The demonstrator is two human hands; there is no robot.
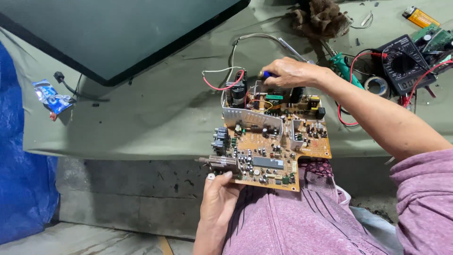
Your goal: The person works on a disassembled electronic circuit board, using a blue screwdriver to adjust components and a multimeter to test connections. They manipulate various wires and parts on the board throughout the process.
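Note:
A brown circuit board [271, 146] packed with capacitors, heat sinks and wires rests half on my lap, half against the table edge. My left hand [218, 198] holds its near left corner, thumb on the edge by a metal tuner box [222, 163]. My right hand [289, 73] reaches over the board's far end and grips a small tool with a blue handle [266, 74], its tip hidden among the parts there. A red wire [222, 86] loops off the board's far left.
A dark screen panel [118, 38] lies at the back left of the green-covered table [155, 118]. A multimeter [406, 63] with red leads, a tape roll [377, 85], a green-handled tool [344, 66], a yellow lighter [420, 16] sit at right. A blue wrapper [49, 97] lies at left.

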